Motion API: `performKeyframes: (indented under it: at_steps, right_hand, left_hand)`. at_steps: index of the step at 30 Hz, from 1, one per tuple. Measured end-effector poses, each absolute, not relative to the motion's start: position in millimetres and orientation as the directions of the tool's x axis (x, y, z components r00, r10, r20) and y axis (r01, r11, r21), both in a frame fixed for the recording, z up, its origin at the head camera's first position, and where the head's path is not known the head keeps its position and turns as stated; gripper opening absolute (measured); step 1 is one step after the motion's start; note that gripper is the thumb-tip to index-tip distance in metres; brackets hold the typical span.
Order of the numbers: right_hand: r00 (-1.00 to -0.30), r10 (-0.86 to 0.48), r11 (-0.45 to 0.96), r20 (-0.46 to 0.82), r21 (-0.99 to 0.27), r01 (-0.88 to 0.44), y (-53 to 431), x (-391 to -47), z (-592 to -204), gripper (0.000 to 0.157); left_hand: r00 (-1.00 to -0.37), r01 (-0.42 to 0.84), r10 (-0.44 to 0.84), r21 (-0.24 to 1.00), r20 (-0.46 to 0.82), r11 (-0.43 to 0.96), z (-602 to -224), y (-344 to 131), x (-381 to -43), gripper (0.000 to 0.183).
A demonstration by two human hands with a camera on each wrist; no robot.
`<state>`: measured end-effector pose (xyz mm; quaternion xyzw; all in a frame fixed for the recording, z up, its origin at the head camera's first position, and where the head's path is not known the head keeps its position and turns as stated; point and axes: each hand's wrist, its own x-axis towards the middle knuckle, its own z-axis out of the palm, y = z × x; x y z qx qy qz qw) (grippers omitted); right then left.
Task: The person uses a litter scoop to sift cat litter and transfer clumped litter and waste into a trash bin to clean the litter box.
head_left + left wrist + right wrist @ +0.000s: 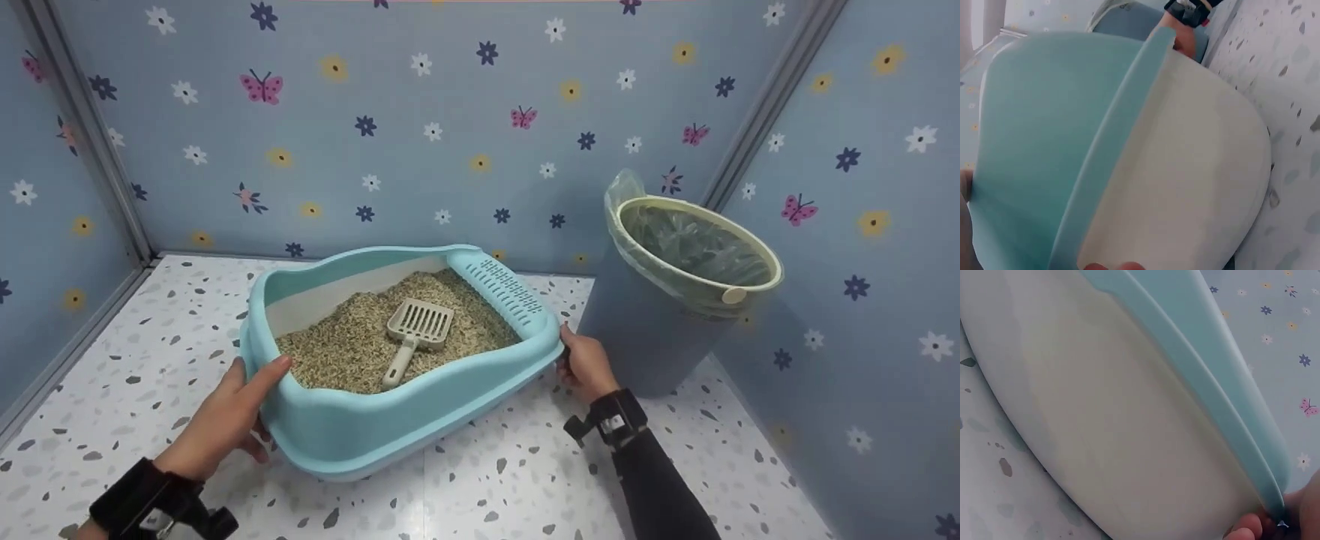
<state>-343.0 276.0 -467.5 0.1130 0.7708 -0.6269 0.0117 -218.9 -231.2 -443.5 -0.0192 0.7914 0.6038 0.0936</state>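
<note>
A light-blue litter box [360,431] with a white lower part stands at an angle on the speckled surface. Sandy-brown litter [330,349] fills it, heaped toward the back. On the litter lies a beige slotted litter scoop [406,346], its handle toward the near side. At the box's left end my left hand [225,424] grips it, thumb on the rim and fingers lower down the outside. My right hand [589,366] grips the right end, fingers curled at the edge; the right wrist view shows its fingertips [1247,527] under the blue lip.
Close behind my right hand stands a grey-blue trash bin [637,337] with a cream rim and a translucent liner bag [686,244]. Flower-patterned wall panels [420,127] enclose the back and both sides. White speckled flooring [105,375] shows around the box.
</note>
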Motion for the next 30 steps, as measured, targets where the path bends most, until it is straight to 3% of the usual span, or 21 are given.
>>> performKeyframes:
  at_steps: [4, 8, 13, 17, 20, 30]
  right_hand:
    - [-0.979, 0.073, 0.213, -0.188, -0.956, 0.2, 282.3, -331.1, -465.8, 0.055]
    - [-0.987, 0.081, 0.351, -0.138, -0.923, 0.158, 282.7, -328.7, -463.3, 0.058]
    - [-0.987, 0.125, 0.457, -0.098, -0.878, 0.145, 278.4, -341.7, -463.1, 0.052]
    - [-0.986, 0.137, 0.434, -0.094, -0.889, 0.145, 279.2, -350.9, -464.2, 0.045]
    - [-0.99, 0.116, 0.401, -0.084, -0.908, 0.124, 281.6, -349.4, -465.6, 0.044]
    - [-0.997, -0.047, 0.175, -0.066, -0.983, 0.057, 284.3, -299.2, -477.4, 0.042]
  left_hand:
    - [-0.989, -0.091, 0.083, 0.949, -0.122, 0.302, -444.7, -248.7, -238.9, 0.104]
    - [-0.992, -0.078, 0.073, 0.95, -0.105, 0.303, -444.5, -257.5, -250.2, 0.104]
    - [-0.984, -0.142, 0.062, 0.941, -0.168, 0.306, -441.9, -244.3, -226.3, 0.103]
    - [-0.976, -0.176, 0.072, 0.939, -0.205, 0.295, -438.1, -229.9, -203.7, 0.093]
    - [-0.974, -0.191, 0.063, 0.938, -0.218, 0.289, -436.3, -225.8, -204.0, 0.096]
    - [-0.982, -0.155, 0.051, 0.923, -0.184, 0.352, -438.7, -253.1, -259.6, 0.096]
